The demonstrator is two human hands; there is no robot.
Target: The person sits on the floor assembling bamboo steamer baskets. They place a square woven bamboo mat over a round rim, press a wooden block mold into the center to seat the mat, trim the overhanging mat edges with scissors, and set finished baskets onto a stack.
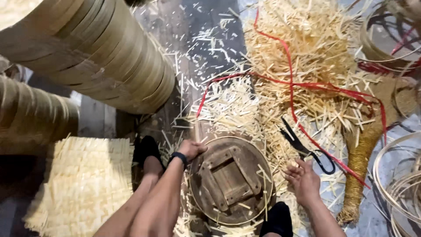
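Left hand (191, 149) grips rim of round wooden form (231, 180); right hand (303, 181) open, fingers spread, just below black scissors (305, 148) on bamboo offcuts (307, 57).

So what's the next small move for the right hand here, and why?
Probably reach forward and grasp the scissors. The right hand is open and empty just below their handles, while the left hand already grips the rim of the round wooden stool.
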